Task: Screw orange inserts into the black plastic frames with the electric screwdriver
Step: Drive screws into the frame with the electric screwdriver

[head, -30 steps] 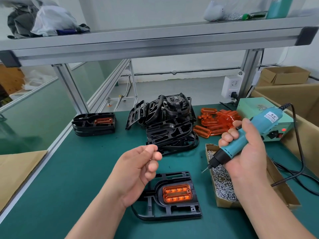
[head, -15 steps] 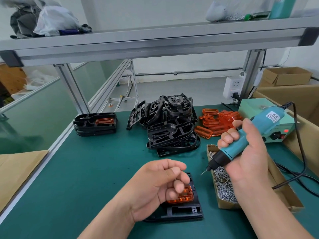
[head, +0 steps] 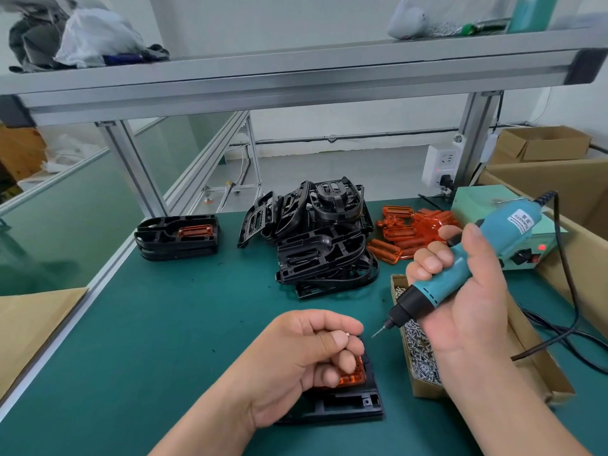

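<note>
Head view, left hand (head: pixel 306 360): I see thumb and forefinger pinching a tiny screw (head: pixel 347 334), hovering over the black frame (head: pixel 345 404).
Right hand (head: pixel 467 311): clamped round the electric screwdriver (head: pixel 506 232), bit aimed down-left, tip in the air.
Frame: flat on the green mat (head: pixel 164 340), 1 orange insert (head: pixel 353 378) seated inside.
Screw box (head: pixel 424 390): just right of the frame.

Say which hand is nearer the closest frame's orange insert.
Left. The left hand, pinching a small screw, is directly over the orange insert, covering part of it; the right hand, gripping the electric screwdriver, is to its right above the screw box.
</note>
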The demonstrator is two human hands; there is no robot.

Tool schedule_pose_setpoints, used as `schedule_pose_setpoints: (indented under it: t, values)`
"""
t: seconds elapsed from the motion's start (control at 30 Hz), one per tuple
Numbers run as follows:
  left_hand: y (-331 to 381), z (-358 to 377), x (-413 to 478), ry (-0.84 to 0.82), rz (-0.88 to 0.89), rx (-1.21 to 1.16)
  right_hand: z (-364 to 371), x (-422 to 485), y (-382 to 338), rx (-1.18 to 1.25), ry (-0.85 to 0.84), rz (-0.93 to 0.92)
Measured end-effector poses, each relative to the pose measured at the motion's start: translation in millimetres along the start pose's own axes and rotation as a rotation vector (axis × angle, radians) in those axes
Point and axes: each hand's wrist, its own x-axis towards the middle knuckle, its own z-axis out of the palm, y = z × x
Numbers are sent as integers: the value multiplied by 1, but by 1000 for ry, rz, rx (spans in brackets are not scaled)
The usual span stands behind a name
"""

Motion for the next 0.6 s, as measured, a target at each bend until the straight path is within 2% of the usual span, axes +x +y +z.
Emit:
schedule_pose_setpoints:
  t: [0.6]
  values:
    - [-4, 10, 0, -24, 11, 103, 11, -11, 0, 35, -61, 1]
